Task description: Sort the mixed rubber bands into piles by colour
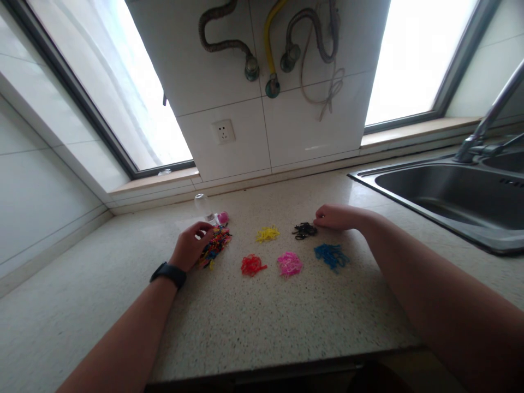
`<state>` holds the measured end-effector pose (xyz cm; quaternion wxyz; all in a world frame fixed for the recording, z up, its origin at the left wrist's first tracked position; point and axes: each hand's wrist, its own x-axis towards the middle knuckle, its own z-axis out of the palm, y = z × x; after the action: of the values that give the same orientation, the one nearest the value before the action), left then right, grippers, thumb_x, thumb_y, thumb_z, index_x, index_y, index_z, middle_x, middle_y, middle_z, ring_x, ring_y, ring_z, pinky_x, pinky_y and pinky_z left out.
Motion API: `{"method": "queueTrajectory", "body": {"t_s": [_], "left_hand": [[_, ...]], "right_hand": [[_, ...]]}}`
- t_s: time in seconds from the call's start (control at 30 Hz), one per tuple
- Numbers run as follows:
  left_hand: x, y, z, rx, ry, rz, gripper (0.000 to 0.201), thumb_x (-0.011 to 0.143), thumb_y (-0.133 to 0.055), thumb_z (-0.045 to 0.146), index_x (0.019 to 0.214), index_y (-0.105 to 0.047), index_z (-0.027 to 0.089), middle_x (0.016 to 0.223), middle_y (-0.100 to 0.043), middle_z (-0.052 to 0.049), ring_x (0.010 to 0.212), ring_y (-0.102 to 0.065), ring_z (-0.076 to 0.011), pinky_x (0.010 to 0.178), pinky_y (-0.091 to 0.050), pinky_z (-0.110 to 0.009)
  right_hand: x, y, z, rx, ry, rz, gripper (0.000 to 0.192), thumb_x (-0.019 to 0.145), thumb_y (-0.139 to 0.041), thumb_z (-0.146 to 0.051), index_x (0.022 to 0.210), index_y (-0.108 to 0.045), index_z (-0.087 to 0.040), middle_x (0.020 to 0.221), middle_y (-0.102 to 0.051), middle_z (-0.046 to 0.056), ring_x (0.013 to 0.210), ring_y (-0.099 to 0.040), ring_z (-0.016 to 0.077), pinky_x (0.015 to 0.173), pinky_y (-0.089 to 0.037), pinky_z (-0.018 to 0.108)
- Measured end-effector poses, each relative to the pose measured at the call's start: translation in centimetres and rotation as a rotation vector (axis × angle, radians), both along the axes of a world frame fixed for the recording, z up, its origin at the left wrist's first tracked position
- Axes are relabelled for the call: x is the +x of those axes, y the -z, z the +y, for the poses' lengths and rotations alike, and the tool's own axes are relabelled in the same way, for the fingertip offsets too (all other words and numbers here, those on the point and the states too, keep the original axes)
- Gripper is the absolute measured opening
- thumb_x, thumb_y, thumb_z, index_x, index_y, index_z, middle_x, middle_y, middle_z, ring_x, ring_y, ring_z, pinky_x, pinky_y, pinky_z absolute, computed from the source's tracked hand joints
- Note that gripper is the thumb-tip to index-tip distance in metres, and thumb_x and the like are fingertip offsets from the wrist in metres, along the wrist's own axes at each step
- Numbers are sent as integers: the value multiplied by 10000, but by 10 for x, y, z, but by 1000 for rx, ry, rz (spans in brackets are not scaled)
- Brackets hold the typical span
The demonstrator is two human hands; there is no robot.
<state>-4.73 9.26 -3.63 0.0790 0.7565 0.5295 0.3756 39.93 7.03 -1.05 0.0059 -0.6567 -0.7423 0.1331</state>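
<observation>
While the yellow pile at eleven o'clock, black pile at one, blue pile at three and red pile at nine from the pink pile are each already one colour, the mixed-colour pile of small elastic bands, farther out toward ten, remains unsorted. The left hand touches that pile; the right hand is at the black pile's two-o'clock edge. Whether either hand's fingertips are apart or pinching a band cannot be told.

Multicoloured heap left of yellow pile, red pile, pink pile, black pile and blue pile, all loose, apart
</observation>
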Motion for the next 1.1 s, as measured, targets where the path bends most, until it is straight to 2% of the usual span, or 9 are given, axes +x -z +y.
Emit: {"method": "queueTrajectory", "body": {"t_s": [0.37, 1.1], "left_hand": [[1, 0, 0, -1, 60, -55, 269, 891, -555, 425, 934, -671, 186, 834, -685, -21, 771, -613, -170, 742, -469, -278], [2, -2, -2, 41, -2, -64, 292, 880, -578, 453, 953, -688, 193, 855, -719, -28, 761, -633, -168, 733, -479, -280]], "right_hand": [[-2, -3, -3, -7, 10, -20, 336, 852, -527, -385, 824, -733, -122, 684, -662, 78, 586, -531, 162, 550, -321, 296], [-2, -2, -1, 11, -19, -47, 344, 861, -514, -370, 848, -747, -116, 716, -685, 97, 601, -544, 168, 557, -324, 293]]}}
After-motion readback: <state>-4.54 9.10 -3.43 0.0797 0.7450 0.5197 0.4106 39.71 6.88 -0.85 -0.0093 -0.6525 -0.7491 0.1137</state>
